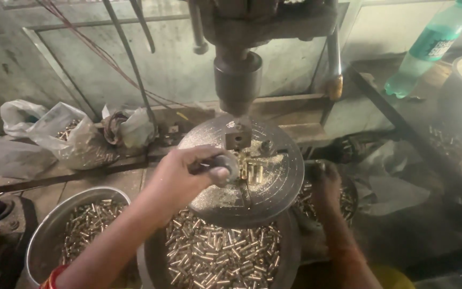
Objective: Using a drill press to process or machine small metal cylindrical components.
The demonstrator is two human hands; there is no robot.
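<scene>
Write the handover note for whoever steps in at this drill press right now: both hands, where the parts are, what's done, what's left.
Left hand: closed on a small grey metal tool at the round drill table.
Right hand: reaching into the right bowl of brass pieces; what it holds is hidden.
Parts: a few brass pieces on the table below the chuck; front bowl and left bowl both hold many.
Done or left: cannot tell which bowl is finished.

The small cylinders (pixel 220 251) filling the lower bowl (pixel 153 257) looked like shiny brass. The round drill table (pixel 282 176) was dull grey metal dusted with brass chips. The upper-right bottle (pixel 429 48) was glossy green plastic.
</scene>
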